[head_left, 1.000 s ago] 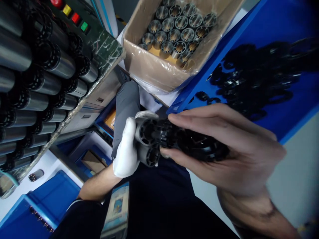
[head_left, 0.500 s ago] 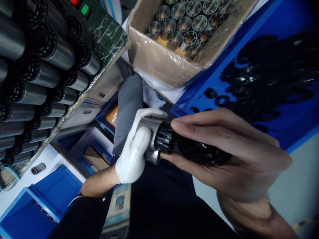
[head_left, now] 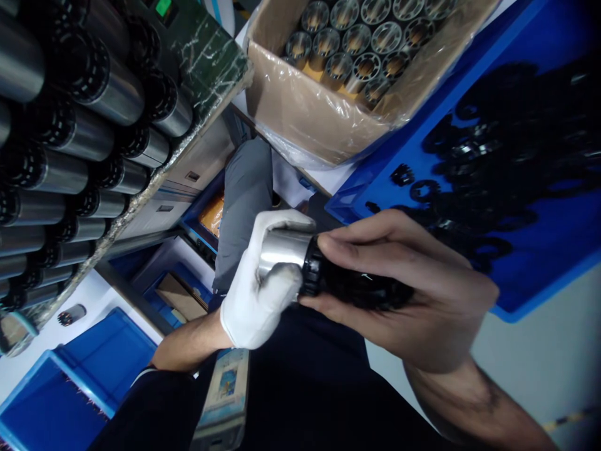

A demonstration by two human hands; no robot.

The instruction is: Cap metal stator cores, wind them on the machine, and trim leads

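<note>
My left hand (head_left: 260, 288), in a white glove, is wrapped round a shiny metal cylinder (head_left: 282, 249) in the middle of the view. Against the cylinder's right end sits a black plastic ring (head_left: 312, 274). My bare right hand (head_left: 413, 288) is closed on a stack of black plastic rings (head_left: 361, 289), its fingertips pressing the end ring against the cylinder. Both hands are held over my dark trousers.
A cardboard box (head_left: 310, 119) lined with plastic holds several upright metal cylinders at the top. A blue tray (head_left: 539, 250) with a heap of black rings lies at the right. Stacked finished cylinders (head_left: 70, 138) fill the left. A blue crate (head_left: 79, 388) sits at lower left.
The cylinder has turned from end-on to side-on in my left hand. A black ring from the stack now sits on its right end. My right hand has closed in against it.
</note>
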